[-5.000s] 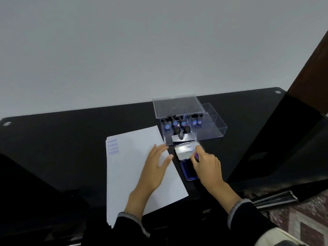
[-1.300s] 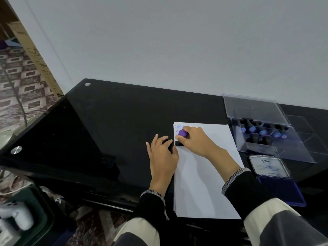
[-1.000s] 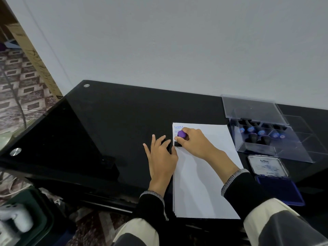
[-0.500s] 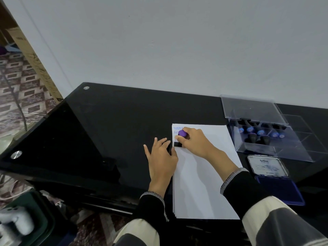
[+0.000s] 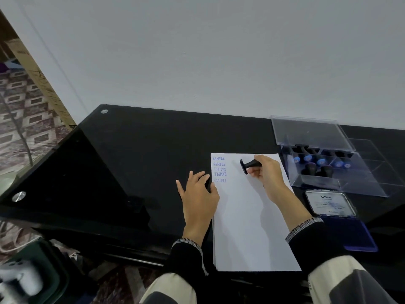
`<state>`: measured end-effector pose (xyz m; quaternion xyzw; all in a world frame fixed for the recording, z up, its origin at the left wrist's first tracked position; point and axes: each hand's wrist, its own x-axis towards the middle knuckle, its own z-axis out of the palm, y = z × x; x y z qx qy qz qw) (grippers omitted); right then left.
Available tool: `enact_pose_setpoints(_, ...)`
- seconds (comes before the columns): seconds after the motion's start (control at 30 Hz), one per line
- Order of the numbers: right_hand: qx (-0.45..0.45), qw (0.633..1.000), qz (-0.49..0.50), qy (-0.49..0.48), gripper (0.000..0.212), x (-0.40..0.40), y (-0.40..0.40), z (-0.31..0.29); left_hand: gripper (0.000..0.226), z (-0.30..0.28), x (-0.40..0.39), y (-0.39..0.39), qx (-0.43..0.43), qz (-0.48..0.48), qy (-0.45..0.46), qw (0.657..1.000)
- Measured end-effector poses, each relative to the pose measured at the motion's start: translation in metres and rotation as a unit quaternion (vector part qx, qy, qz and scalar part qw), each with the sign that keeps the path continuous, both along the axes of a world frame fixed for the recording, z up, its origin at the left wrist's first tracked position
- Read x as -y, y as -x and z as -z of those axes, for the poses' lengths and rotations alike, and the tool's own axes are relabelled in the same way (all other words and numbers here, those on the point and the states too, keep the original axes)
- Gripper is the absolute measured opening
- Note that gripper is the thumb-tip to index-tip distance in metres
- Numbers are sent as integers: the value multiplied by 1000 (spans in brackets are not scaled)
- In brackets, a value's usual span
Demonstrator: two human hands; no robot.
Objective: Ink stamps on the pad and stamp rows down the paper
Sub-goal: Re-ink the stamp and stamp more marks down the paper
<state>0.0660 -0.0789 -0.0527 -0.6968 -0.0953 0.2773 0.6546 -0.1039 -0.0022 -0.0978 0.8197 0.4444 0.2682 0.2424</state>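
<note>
While the left hand (image 5: 198, 195) lies flat, fingers spread, across the left edge of the paper (image 5: 249, 227) on the black table (image 5: 131, 161), the right hand (image 5: 266, 172) grasps a black stamp (image 5: 248, 166) by its handle, lifted clear above the sheet and tipped sideways, its face turned left. Five blue SAMPLE prints (image 5: 219, 169) run down the top-left corner. To the right sits the open ink pad (image 5: 346, 224), and beyond it the clear stamp box (image 5: 328, 163), more stamps inside
</note>
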Motion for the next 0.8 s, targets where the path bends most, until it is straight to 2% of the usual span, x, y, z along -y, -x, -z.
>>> enact_pose_setpoints(0.1,18,1000,10,-1,20,0,4,-1,36,-1,0,0,-4,2,4,1000)
enact_pose_setpoints(0.2,-1,999,11,-37,19,6,7,-4,32,-3,1,1,4,5,3,1000)
enact_pose_setpoints(0.33,-22,994,16,-108,19,28,14,-16,17,-13,7,3,62,39,5,997)
enact_pose_setpoints(0.4,-15,991,21,-128,19,45,16,-24,15,-19,13,6,73,64,-17,995)
enact_pose_setpoints(0.5,-7,988,35,-152,17,78,13,-33,18,-23,29,5,36,110,-69,991)
enact_pose_setpoints(0.67,-70,967,117,-217,15,145,-1,-41,19,-34,88,-20,74,191,-51,978)
enact_pose_setpoints(0.8,-63,960,161,-220,21,201,-12,-40,22,-41,140,-52,63,292,-16,954)
